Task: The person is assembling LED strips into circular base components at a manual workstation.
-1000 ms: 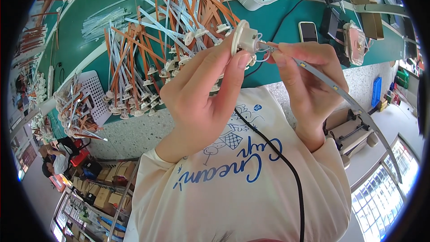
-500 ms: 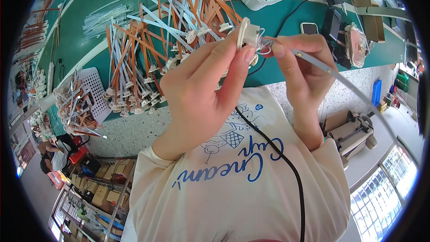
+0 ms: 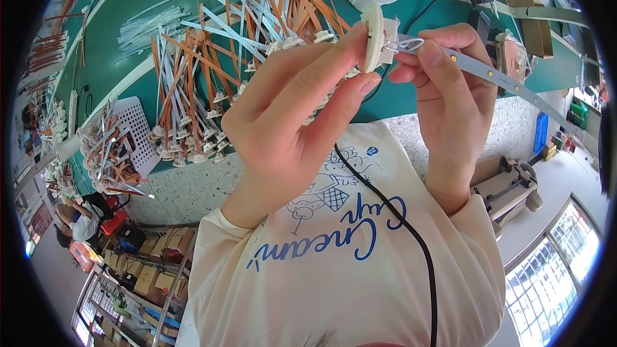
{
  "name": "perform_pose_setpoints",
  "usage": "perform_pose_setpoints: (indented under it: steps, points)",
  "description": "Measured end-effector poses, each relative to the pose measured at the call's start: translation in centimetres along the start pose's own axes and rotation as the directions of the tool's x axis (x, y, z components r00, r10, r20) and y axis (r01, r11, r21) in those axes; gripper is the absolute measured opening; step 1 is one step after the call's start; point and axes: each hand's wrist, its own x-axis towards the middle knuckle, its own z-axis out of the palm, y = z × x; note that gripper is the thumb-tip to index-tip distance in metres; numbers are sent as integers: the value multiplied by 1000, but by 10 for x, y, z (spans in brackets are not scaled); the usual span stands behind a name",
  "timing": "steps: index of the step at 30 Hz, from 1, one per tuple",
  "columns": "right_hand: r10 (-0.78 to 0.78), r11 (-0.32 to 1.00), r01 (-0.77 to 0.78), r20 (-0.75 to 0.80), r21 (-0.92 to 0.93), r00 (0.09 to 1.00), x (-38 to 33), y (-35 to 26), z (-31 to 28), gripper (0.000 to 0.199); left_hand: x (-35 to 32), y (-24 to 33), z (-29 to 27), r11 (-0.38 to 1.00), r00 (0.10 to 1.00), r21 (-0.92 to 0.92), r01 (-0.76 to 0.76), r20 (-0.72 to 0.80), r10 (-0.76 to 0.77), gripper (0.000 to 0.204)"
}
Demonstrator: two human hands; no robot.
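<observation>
The left hand (image 3: 283,106) now holds the cap (image 3: 371,38) higher and farther right; the right hand (image 3: 455,93) is higher, hiding the phone, and the strip (image 3: 491,74) slopes less steeply.

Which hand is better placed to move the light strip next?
Probably the right hand: it has the light strip between thumb and fingers, close to the white wires. The left hand seems less suited, being occupied with the round white cap.

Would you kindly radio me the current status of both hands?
Left hand pinching round white cap. Right hand gripping LED strip. White wires between hands; no obstruction seen.
</observation>
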Motion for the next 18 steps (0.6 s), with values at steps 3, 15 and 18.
perform_pose_setpoints:
  steps: [3,15,18]
  points:
    - [-16,998,15,-20,-53,1000,-3,-1,4,10,-1,2,0,996,1000,90,6,-11,-5,29]
    - [-197,972,191,-30,-134,980,-8,3,10,10,6,-5,0,998,997,7,-63,-32,64,31]
    - [-109,976,98,-46,-194,993,7,12,1,11,3,-18,3,989,993,117,-93,85,83,34]
